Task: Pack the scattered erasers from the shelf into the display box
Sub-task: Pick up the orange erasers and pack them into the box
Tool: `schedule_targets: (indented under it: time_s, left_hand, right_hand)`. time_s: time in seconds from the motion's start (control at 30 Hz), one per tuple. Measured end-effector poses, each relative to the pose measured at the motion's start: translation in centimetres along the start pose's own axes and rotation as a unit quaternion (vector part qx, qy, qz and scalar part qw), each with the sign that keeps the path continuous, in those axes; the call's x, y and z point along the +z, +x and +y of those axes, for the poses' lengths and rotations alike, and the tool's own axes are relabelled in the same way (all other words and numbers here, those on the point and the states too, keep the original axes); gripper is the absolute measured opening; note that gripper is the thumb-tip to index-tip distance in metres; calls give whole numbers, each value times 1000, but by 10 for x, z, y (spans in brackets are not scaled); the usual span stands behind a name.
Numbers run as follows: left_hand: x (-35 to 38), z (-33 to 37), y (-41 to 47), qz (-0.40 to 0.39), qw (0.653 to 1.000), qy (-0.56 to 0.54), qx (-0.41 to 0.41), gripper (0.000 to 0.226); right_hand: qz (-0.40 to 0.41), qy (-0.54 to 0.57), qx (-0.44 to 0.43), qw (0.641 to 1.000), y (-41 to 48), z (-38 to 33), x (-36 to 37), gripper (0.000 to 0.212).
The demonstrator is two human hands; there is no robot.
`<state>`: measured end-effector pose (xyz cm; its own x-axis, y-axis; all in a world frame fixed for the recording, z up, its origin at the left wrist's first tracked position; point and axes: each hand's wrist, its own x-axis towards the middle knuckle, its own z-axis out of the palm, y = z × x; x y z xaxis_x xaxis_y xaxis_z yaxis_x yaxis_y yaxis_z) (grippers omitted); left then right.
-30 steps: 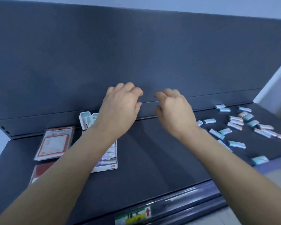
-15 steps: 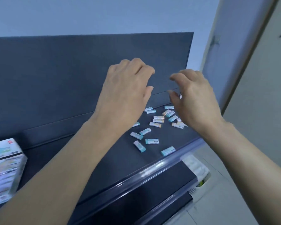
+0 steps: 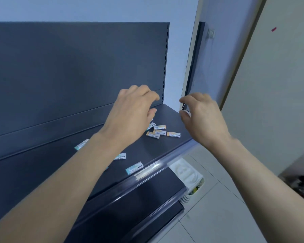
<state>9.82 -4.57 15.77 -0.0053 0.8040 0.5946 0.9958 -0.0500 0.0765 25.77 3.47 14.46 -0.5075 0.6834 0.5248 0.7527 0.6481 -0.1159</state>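
Eight or so paper-sleeved erasers [image 3: 159, 127] on view; head camera, sole view. Location: right end of the dark shelf [image 3: 167, 112], loose and unsorted.

Sub-lot one: a tight cluster of orange-ended pieces, some touching, just beside the left hand's knuckles.

Sub-lot two: teal-ended erasers [image 3: 134, 167] strung out toward the front rail [image 3: 151, 170], one partly hidden behind the left forearm.

Display box: not in view at this moment.

Left hand [image 3: 130, 118]: hovers over the cluster, fingers loosely curled downward, nothing seen held. It touches no eraser as far as the view shows.

Right hand [image 3: 204, 120]: hovers at the shelf's right edge, thumb and fingers curved and apart, likewise empty.

Change over the last second: the view has swung right along the shelf. The display box, at the left edge half a second ago, has dropped out of frame. The erasers, then small and beyond the hands, now lie directly beneath them. Both hands have kept the same loose, empty pose.

Meaning for the task: judged to be the approach to a pick. Nothing is gathered yet, and each eraser taken must travel back left to the box.

Also present: white slotted basket [image 3: 191, 179] on the floor below.
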Motion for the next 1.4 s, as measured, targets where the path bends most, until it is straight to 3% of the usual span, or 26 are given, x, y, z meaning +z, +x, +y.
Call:
schedule_targets:
  time_s: [0.23, 0.5, 0.7, 0.93, 1.03, 1.23, 1.4]
  left_hand:
    - [81, -23, 27, -106, 993, -23, -53, 28]
    - [132, -44, 54, -136, 988, -30, -70, 27]
    - [156, -50, 57, -170, 979, -19, -113, 24]
    - [177, -43, 55, -200, 960, 17, -197, 21]
    - [185, -39, 50, -215, 943, 37, -250, 19]
    - [204, -27, 35, -223, 905, 90, -351, 19]
    - [224, -14, 42, -239, 856, 114, -444, 32]
  right_hand:
    - [-132, -32, 10, 991, 25, 29, 49, 37]
    - [-225, -43, 19, 973, 61, 53, 107, 30]
    - [-356, -9, 46, 933, 71, 79, 151, 30]
    - [-427, -10, -7, 904, 84, 99, 177, 38]
    - [-435, -15, -63, 898, 88, 101, 186, 20]
    - [-403, -18, -157, 902, 101, 107, 185, 21]
    - [-339, 4, -182, 923, 127, 112, 175, 9]
